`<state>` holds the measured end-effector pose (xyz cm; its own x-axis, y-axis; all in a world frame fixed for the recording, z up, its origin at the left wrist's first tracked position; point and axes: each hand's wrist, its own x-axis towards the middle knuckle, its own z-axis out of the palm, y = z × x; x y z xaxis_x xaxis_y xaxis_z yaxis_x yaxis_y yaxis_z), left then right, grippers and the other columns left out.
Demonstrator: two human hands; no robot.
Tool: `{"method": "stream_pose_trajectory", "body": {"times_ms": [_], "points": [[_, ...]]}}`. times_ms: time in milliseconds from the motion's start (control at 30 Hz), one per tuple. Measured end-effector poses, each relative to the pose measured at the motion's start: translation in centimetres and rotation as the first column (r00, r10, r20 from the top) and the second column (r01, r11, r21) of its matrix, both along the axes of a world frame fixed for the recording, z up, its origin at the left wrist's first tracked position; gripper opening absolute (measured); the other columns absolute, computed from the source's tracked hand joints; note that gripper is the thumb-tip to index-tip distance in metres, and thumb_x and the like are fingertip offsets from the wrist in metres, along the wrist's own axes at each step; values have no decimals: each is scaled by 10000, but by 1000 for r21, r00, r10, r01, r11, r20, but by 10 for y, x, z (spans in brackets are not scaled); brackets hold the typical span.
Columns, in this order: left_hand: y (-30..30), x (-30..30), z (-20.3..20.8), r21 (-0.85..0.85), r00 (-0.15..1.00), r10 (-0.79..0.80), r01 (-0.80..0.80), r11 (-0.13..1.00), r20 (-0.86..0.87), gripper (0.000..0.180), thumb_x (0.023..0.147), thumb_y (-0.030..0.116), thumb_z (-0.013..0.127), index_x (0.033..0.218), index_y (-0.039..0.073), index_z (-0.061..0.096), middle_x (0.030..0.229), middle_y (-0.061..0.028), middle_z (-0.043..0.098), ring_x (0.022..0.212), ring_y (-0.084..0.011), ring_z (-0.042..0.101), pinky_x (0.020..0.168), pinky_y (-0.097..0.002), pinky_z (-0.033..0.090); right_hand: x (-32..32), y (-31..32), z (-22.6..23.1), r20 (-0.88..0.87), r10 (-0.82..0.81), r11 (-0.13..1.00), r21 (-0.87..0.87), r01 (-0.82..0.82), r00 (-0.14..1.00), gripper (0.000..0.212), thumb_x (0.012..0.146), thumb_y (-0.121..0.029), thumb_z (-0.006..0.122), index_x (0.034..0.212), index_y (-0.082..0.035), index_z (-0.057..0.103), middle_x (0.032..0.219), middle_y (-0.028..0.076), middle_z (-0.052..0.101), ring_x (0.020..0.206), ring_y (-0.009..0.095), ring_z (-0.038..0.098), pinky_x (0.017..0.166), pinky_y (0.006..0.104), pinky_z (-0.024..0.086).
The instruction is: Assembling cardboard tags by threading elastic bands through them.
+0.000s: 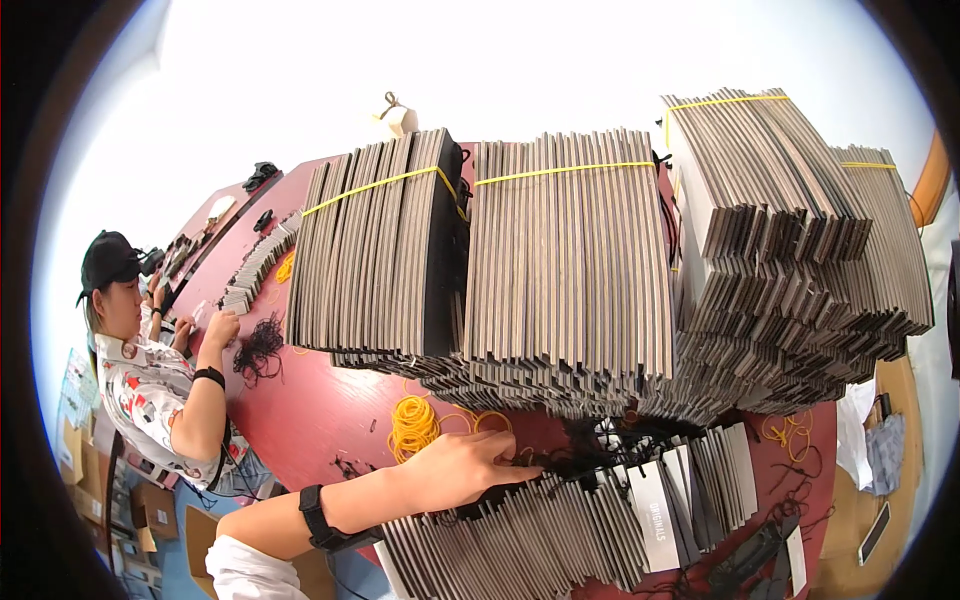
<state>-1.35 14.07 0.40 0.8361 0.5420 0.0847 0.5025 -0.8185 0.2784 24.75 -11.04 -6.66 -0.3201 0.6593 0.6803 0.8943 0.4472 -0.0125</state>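
Board stacks (568, 265) (yellow-banded) beyond fingers (512, 474)

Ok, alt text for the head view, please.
The left hand, with a black wrist strap, reaches over a row of grey-edged cards on a red table. Behind stand card stacks bound with yellow bands. At left, a co-worker wears a black cap.
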Motion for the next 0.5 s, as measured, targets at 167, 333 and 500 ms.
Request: {"method": "stream_pose_trajectory", "body": {"times_ms": [167,333,500], "points": [[2,-3,-3,-37,999,19,-17,999,44,403,743,23,578,1113,163,653,857,-61,498,789,-233,595,603,-366,532,6,-15,-8,-52,-119,989,-99,114,992,231,872,-66,509,967,-45,718,653,45,466,528,157,503,472,245,444],[9,-7,-8,5,992,61,-62,998,114,328,745,58,601,1067,108,636,866,-84,543,790,-270,611,634,-390,531,12,-20,-41,190,49,999,-30,-44,980,233,871,-66,514,993,-43,711,651,40,463,524,146,499,464,242,436],[15,3,-17,71,955,232,-248,966,184,343,740,50,594,1081,93,589,854,-83,577,786,-269,626,638,-386,535,12,-34,-42,75,-29,997,-67,35,997,234,872,-69,511,993,-43,710,649,39,470,522,145,501,461,239,436]]}}
